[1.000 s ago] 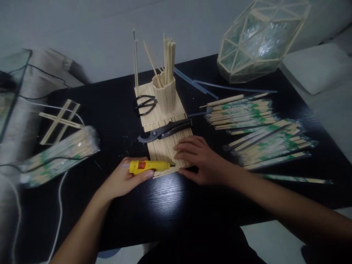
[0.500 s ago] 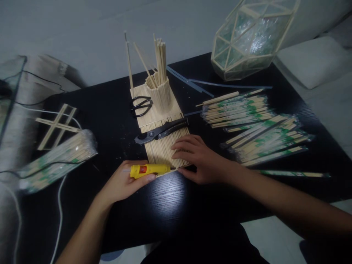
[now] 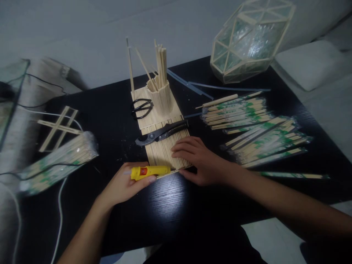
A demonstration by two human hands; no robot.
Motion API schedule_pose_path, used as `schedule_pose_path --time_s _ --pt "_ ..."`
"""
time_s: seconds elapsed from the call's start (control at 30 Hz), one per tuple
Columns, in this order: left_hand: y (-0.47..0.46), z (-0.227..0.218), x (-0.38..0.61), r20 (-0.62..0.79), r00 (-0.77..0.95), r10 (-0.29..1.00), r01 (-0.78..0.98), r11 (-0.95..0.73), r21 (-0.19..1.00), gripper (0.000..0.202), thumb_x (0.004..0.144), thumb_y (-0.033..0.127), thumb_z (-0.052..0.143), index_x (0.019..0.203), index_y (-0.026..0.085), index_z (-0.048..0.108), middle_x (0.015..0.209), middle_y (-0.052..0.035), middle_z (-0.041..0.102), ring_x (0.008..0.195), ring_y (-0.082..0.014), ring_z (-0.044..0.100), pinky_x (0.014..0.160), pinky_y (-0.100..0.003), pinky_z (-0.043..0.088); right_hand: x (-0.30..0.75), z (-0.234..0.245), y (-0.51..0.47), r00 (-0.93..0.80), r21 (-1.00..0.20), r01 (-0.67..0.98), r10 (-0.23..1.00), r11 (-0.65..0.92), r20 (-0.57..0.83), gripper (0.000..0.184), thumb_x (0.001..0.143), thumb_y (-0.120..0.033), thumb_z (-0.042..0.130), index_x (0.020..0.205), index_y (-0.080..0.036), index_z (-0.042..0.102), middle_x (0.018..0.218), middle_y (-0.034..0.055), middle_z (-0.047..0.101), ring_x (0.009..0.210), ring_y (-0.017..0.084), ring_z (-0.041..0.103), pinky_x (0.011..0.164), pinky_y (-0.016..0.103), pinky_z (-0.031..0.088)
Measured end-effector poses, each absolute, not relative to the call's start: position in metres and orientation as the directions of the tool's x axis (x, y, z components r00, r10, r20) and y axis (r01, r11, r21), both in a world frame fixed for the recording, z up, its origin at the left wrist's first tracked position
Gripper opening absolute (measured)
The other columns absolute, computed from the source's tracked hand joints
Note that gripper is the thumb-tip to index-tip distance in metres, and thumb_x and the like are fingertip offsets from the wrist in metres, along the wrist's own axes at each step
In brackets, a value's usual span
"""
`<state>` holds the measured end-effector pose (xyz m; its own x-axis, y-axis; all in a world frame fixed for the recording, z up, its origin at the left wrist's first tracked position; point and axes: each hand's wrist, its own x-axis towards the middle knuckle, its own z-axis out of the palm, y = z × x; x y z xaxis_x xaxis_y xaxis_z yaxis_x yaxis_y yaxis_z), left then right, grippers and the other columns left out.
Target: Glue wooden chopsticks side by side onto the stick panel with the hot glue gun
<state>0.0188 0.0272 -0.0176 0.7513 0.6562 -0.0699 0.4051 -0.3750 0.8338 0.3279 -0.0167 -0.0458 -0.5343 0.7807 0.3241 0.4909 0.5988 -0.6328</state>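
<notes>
My left hand (image 3: 122,183) is closed around a yellow glue gun (image 3: 151,171) with a small red part on its side. The gun lies nearly level, its tip pointing right along the near edge of a panel of wooden sticks (image 3: 159,156). My right hand (image 3: 196,159) rests on the panel's right side, fingers spread over the sticks and thumb at the near edge. Black-handled cutters (image 3: 162,132) lie across the panel. Behind them, a round stick holder (image 3: 159,99) full of loose sticks stands on a pale base (image 3: 143,123), beside black looped handles (image 3: 141,108).
Several packs of wrapped chopsticks (image 3: 236,113) lie at the right. Another pack (image 3: 60,161) sits left, near crossed sticks (image 3: 59,126) and a white cable (image 3: 59,205). A faceted glass-like shape (image 3: 247,44) stands at the back right of the black table (image 3: 110,113).
The view has shifted slightly, so the things sit a little lower in it. Both hands keep nearly the same place on the panel, the glue gun still in the left.
</notes>
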Motion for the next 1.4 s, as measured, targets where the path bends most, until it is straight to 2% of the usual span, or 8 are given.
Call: schedule_pose_path --time_s 0.13,0.4,0.57,0.73,0.87,1.1,1.4 --pt "0.027 -0.018 0.020 -0.055 0.741 0.670 0.405 -0.380 0.832 0.021 0.105 0.033 0.072 0.090 0.020 0.076 0.076 0.0009 0.070 0.059 -0.0118 0.064 0.055 -0.019 0.049 0.328 -0.046 -0.016 -0.533 -0.637 0.497 0.787 0.589 0.312 0.039 0.094 -0.023 0.071 0.132 -0.020 0.064 0.139 0.0142 0.072 0.139 0.035 0.059 0.120 0.058 0.042" --pt "0.026 -0.019 0.020 -0.069 0.701 0.710 0.434 -0.348 0.831 0.031 0.106 0.040 0.069 0.084 0.020 0.078 0.073 -0.0018 0.072 0.058 -0.0143 0.063 0.054 -0.022 0.051 0.327 -0.045 -0.016 -0.531 -0.653 0.484 0.789 0.582 0.310 0.049 0.093 -0.021 0.071 0.140 -0.020 0.060 0.139 0.0150 0.071 0.139 0.034 0.059 0.120 0.057 0.042" --pt "0.025 -0.021 0.020 -0.063 0.670 0.740 0.442 -0.328 0.835 0.033 0.104 0.041 0.071 0.079 0.020 0.074 0.070 -0.0007 0.069 0.057 -0.0144 0.061 0.053 -0.023 0.051 0.327 -0.045 -0.016 -0.533 -0.655 0.481 0.787 0.583 0.310 0.050 0.093 -0.022 0.071 0.142 -0.021 0.059 0.139 0.0149 0.071 0.138 0.034 0.059 0.120 0.058 0.042" --pt "0.025 -0.021 0.022 -0.045 0.660 0.750 0.425 -0.323 0.846 0.031 0.104 0.034 0.071 0.077 0.021 0.067 0.064 0.0032 0.060 0.050 -0.0108 0.051 0.045 -0.021 0.042 0.327 -0.045 -0.016 -0.535 -0.647 0.492 0.788 0.583 0.303 0.049 0.093 -0.021 0.071 0.140 -0.019 0.060 0.139 0.0150 0.071 0.139 0.034 0.058 0.121 0.057 0.042" --pt "0.024 -0.024 0.021 -0.035 0.636 0.771 0.436 -0.321 0.841 0.033 0.103 0.036 0.072 0.074 0.021 0.066 0.060 0.0033 0.057 0.051 -0.0122 0.052 0.045 -0.022 0.041 0.327 -0.045 -0.016 -0.537 -0.652 0.486 0.787 0.582 0.303 0.050 0.093 -0.021 0.072 0.141 -0.019 0.060 0.139 0.0152 0.071 0.138 0.034 0.059 0.121 0.057 0.042" --pt "0.023 -0.029 0.019 -0.078 0.576 0.813 0.467 -0.249 0.848 0.030 0.102 0.037 0.074 0.078 0.019 0.073 0.070 0.0002 0.067 0.055 -0.0123 0.057 0.048 -0.022 0.047 0.327 -0.044 -0.016 -0.535 -0.661 0.488 0.794 0.569 0.289 0.052 0.093 -0.021 0.072 0.143 -0.021 0.060 0.141 0.0149 0.071 0.140 0.034 0.059 0.121 0.058 0.042" --pt "0.023 -0.029 0.019 -0.083 0.563 0.822 0.459 -0.228 0.859 0.031 0.103 0.038 0.074 0.079 0.018 0.073 0.072 0.0003 0.066 0.054 -0.0109 0.056 0.048 -0.022 0.045 0.327 -0.046 -0.016 -0.528 -0.652 0.484 0.789 0.584 0.314 0.052 0.092 -0.021 0.074 0.142 -0.018 0.058 0.140 0.0161 0.071 0.138 0.034 0.060 0.120 0.058 0.043"
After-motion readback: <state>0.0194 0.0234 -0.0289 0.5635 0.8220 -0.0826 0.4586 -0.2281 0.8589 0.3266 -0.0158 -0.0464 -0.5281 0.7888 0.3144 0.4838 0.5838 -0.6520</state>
